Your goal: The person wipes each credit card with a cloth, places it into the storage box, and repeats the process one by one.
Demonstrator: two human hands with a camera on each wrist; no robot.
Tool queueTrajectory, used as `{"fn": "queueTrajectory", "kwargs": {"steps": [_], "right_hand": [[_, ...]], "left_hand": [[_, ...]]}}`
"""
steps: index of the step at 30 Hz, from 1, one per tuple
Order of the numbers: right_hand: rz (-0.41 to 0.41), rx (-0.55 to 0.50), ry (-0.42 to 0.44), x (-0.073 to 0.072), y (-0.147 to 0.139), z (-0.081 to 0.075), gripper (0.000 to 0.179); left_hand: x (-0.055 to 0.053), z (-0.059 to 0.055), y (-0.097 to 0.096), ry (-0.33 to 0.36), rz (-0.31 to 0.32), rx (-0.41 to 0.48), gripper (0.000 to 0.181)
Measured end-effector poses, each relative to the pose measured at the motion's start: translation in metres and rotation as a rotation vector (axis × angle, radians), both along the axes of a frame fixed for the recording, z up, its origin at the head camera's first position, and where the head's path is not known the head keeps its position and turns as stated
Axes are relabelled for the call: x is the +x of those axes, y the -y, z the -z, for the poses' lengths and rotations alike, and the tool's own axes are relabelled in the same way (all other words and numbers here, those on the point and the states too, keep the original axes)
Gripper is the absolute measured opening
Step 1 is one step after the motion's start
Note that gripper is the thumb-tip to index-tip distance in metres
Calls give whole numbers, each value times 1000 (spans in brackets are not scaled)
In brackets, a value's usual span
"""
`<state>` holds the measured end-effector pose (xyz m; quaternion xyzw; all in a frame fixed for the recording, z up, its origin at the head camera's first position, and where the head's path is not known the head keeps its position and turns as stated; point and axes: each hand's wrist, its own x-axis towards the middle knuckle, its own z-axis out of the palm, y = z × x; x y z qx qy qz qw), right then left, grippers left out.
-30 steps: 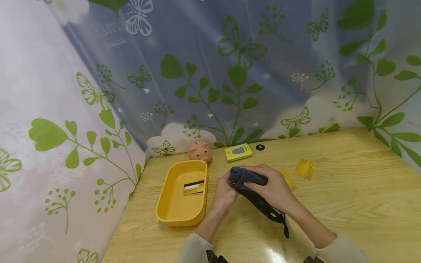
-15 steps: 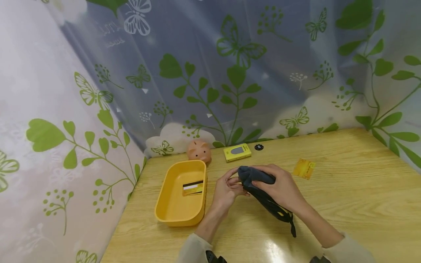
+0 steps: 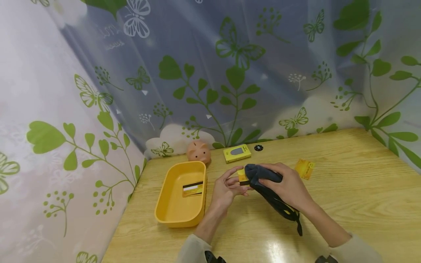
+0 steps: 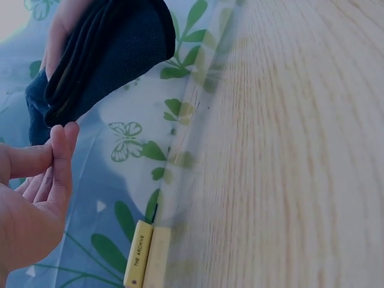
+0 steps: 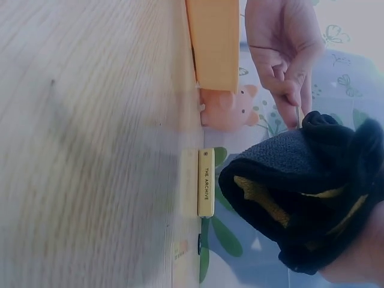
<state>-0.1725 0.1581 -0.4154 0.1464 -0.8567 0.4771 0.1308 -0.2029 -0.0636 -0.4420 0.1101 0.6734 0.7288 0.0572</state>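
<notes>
Cloth [image 3: 272, 198], dark blue, black-edged, folded

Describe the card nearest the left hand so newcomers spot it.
Over the table, find the dark cloth in the right hand. At the cloth's end, by the left hand, shows a yellow card. Unlike cards in the tub and on the table, it is raised.

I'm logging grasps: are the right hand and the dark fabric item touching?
Touching. The head view shows the right hand gripping the dark fabric item, with the thumb pressed against its near side.
</notes>
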Motion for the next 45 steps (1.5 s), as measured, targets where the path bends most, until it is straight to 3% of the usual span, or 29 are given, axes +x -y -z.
{"fn": "queueTrajectory", "kwargs": {"steps": [16, 23, 33, 37, 45], "right_hand": [[81, 46, 18, -1, -21, 1, 49], [125, 29, 22, 3, -24, -10, 50], [-23, -48, -11, 3, 8, -6, 47], [-80, -49, -12, 2, 22, -1, 46], [-65, -26, -39, 3, 21, 5, 44]], "left_hand": [[-2, 0, 8, 6, 10, 41, 66], [-2, 1, 10, 20, 10, 52, 66], [-2, 4, 1, 30, -4, -10, 66], [-1, 4, -4, 23, -47, -56, 68], [1, 0, -6, 5, -31, -34, 64]]}}
